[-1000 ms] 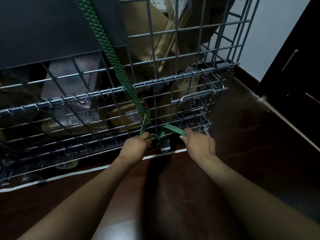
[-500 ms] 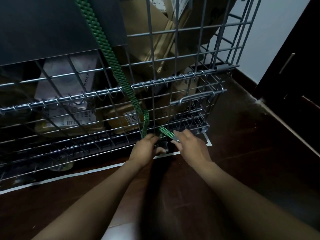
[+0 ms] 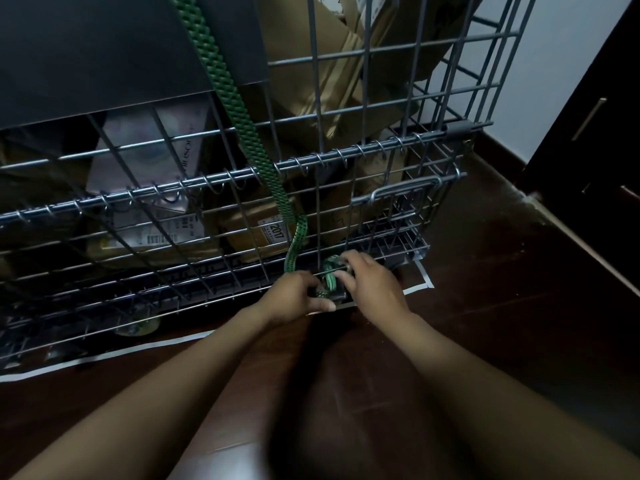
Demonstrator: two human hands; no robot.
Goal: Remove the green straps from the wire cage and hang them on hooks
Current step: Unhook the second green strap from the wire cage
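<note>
Green strap (image 3: 242, 112) runs diagonally down the wire cage (image 3: 381, 147) front to its bottom edge. Left hand (image 3: 298, 292) and right hand (image 3: 372, 284) both pinch the knotted end there, fingers curled. Risk: strap looks taut; freed end could snap back, or snag on the cage's spiral hinge wire (image 3: 322, 160).

Both your arms reach forward; left hand (image 3: 298, 294) and right hand (image 3: 372, 285), nearly touching, pinch the green woven strap (image 3: 223, 74).

Dark floor (image 3: 502, 306) under wire cage (image 3: 381, 146)
</note>
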